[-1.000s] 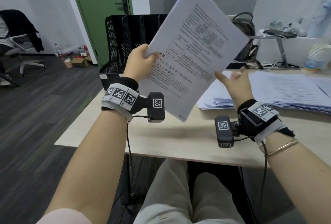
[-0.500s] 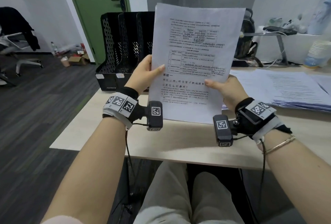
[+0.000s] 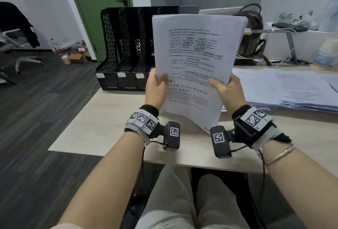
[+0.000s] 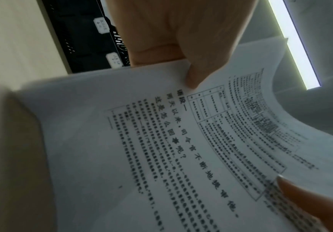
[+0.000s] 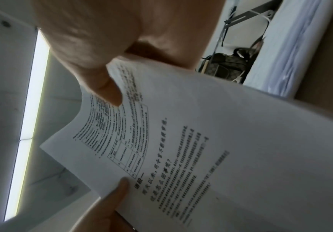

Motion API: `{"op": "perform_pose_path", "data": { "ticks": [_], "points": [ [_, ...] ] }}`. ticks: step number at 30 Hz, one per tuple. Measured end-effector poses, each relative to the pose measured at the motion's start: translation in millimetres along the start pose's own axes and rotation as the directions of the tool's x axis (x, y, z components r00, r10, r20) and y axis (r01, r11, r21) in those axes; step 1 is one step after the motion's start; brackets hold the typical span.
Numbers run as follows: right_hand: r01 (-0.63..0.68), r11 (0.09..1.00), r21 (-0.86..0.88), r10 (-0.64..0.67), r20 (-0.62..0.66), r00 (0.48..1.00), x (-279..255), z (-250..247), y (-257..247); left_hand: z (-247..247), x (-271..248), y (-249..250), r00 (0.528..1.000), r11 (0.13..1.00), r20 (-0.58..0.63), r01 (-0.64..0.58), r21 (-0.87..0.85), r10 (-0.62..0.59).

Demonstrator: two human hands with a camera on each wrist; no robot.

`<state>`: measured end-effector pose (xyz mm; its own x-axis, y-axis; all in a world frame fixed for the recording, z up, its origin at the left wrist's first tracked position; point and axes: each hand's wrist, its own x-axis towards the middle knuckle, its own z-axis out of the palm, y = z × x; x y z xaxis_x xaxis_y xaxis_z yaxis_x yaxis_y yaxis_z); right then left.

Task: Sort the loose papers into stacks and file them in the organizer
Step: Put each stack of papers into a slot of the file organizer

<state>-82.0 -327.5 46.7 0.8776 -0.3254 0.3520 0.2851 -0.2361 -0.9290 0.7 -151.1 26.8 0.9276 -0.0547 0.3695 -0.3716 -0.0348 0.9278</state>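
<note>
Fingers clamped on the paper both sides: left hand pinches the left edge of the printed sheets, thumb on the printed face and fingers behind; right hand pinches the right edge the same way, thumb on front. Largest first, all relative to the desk: desk is light wood, runs across the frame. Loose paper stacks cover its right half, lying flat, fanned unevenly. Black mesh organizer stands at the desk's far left corner, several upright slots, white labels on the front lip; slots that show look empty, rightmost ones hidden behind the sheets. Held sheets are upright above the desk's middle, clear of the surface, top edge curling away, bottom right corner drooping toward the right wrist camera. More than one sheet, count unclear. Print: tables up top, bold heading line mid-page, dense text below. Backpack sits beyond the desk's far edge, right of the organizer.
</note>
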Motion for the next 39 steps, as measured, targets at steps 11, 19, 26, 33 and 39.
{"op": "perform_pose_path", "data": {
  "ticks": [11,19,26,33,39],
  "points": [
    [0.043,0.997,-0.061,-0.039,0.076,0.996,-4.7,7.4,11.6,3.5,-5.8,3.5,0.999,0.990,-0.023,0.026,-0.137,-0.029],
    [0.015,0.995,-0.096,-0.013,0.016,1.000,-3.7,13.1,13.7,4.1,-6.7,-1.0,0.999,0.996,-0.033,0.024,-0.086,-0.027],
    [-0.009,0.990,-0.144,0.016,0.051,0.999,-5.2,14.7,15.5,-1.3,-1.6,-7.2,0.999,0.999,-0.024,0.021,-0.050,-0.022],
    [-0.097,0.988,-0.120,0.088,-0.080,0.993,10.0,16.9,5.7,-6.3,8.9,0.8,1.000,0.993,-0.006,0.021,0.115,-0.020],
    [-0.100,0.978,-0.184,0.080,-0.113,0.990,43.6,20.7,-18.3,-27.0,29.1,19.7,1.000,0.995,0.007,-0.006,0.095,0.005]
  ]
}}
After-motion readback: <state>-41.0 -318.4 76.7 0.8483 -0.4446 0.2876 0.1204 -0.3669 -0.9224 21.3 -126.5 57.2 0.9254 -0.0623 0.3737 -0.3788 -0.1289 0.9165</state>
